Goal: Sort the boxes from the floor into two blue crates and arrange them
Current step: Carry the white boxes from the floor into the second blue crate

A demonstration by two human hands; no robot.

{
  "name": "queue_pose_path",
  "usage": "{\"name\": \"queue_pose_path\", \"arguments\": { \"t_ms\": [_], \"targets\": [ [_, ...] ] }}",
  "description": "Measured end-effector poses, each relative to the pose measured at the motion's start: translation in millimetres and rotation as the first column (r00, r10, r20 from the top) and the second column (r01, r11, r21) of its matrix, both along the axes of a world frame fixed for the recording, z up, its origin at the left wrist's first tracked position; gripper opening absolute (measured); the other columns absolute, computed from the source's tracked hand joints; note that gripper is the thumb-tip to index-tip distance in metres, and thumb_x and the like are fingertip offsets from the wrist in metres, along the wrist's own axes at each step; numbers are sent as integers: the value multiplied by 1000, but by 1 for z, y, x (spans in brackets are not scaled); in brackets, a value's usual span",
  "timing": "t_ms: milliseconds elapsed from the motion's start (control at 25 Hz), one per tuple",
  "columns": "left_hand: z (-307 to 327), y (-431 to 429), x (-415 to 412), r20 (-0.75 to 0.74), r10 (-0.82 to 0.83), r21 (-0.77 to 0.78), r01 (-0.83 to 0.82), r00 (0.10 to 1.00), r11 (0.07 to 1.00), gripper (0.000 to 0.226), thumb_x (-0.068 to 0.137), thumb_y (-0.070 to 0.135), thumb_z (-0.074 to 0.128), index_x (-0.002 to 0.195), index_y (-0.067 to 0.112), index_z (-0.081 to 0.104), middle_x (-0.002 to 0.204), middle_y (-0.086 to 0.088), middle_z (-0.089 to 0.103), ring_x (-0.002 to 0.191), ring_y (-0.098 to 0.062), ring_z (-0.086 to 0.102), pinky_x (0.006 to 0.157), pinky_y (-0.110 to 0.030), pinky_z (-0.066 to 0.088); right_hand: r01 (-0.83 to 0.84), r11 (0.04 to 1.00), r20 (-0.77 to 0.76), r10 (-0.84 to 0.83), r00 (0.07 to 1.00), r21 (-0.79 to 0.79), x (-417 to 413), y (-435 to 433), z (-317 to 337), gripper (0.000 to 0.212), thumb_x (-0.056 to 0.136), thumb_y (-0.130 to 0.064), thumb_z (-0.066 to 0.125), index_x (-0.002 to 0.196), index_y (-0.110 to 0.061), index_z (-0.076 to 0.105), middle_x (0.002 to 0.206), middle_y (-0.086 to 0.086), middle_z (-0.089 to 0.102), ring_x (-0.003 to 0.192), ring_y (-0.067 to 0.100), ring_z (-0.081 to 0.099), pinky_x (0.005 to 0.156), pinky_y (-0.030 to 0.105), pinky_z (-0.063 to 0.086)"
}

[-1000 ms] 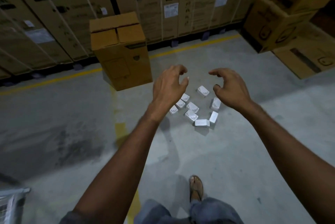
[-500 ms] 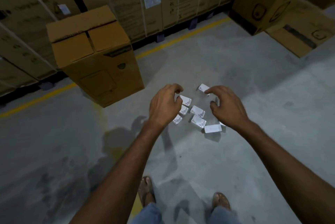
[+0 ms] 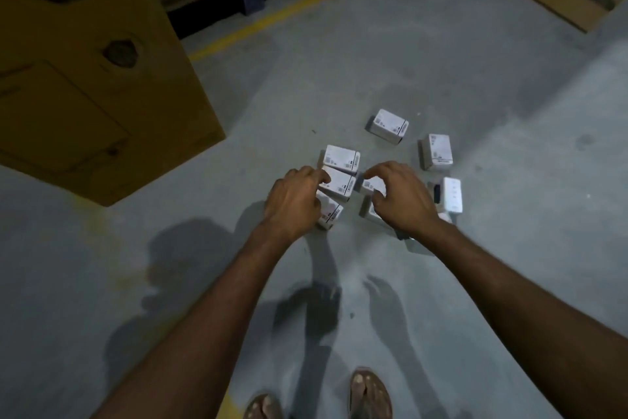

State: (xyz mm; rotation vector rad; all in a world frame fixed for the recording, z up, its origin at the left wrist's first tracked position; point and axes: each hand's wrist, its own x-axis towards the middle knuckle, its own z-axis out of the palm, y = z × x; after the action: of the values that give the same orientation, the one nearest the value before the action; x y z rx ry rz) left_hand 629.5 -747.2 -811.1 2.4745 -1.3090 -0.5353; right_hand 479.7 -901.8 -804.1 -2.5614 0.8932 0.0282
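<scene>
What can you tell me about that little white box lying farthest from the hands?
The farthest white box is a small rectangular carton, cardboard by its look, closed, lying flat and slightly askew on the grey concrete floor. Dark printed marks show on its top and right end, too small to read. It lies apart from the other boxes; only the floor touches it.

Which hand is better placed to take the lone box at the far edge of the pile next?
Probably right. The right hand lies nearly in line with the far box, just short of it; the left hand sits further left, over the three-box cluster.
</scene>
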Motion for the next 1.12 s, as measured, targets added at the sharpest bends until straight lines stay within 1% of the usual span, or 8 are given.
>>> {"name": "queue_pose_path", "arguments": {
  "t_ms": [200,360,480,600,680,880,1000,1120],
  "targets": [
    [-168,-35,12,53,-259,83,254,964,964,64,85,10,68,144,29,51,151,-1,48,139,-26,42,108,-39,37,-54,998,-89,51,995,-27,35,-29,-150,44,84,-12,65,127,-19,67,134,9,64,123,30,55,92,42,53],
    [-273,-52,26,270,-501,138,482,822,865,76,82,8,70,152,22,44,160,-4,39,148,-30,33,115,-41,27,-96,995,-146,91,985,-26,59,-54,-238,51,88,-34,73,134,-17,61,141,12,58,128,31,51,99,43,49],
    [-323,-63,32,342,-548,228,498,763,837,87,77,19,82,153,21,41,160,-8,40,147,-33,36,119,-50,25,-112,989,-196,91,976,-97,71,-68,-290,66,85,-37,80,142,-18,53,148,10,51,133,30,47,105,43,45],
    [-337,-69,30,364,-512,220,462,778,859,92,65,36,93,145,20,51,147,-9,54,134,-32,52,107,-50,43,-126,983,-165,104,981,-131,78,-75,-315,72,78,-39,85,138,-21,50,151,10,46,131,33,47,103,45,48],
    [-330,-67,30,333,-471,188,432,817,882,93,72,42,88,150,23,41,152,-7,46,136,-30,46,108,-49,42,-101,989,-147,84,986,-112,79,-78,-315,70,77,-38,85,135,-22,50,149,9,47,129,33,47,101,46,48],
    [-296,-56,57,106,-201,93,191,974,977,93,66,64,84,143,36,39,144,4,49,126,-20,51,106,-45,46,98,990,4,-99,995,99,84,-89,-291,55,81,-19,75,132,-21,52,116,4,70,108,29,64,82,33,48],
    [-281,-52,79,-117,-27,-48,21,993,999,93,52,79,81,132,43,50,133,12,61,115,-13,61,97,-43,55,80,985,-105,-64,992,156,88,-95,-282,68,76,-31,84,136,-23,52,131,6,65,117,28,59,90,34,49],
    [-278,-45,88,-100,34,-10,-35,994,999,100,54,78,80,140,41,46,142,9,56,125,-18,56,105,-46,50,36,992,-152,-17,988,122,91,-77,-287,78,74,-47,85,140,-21,52,145,9,54,128,31,52,102,40,47]
  ]
}}
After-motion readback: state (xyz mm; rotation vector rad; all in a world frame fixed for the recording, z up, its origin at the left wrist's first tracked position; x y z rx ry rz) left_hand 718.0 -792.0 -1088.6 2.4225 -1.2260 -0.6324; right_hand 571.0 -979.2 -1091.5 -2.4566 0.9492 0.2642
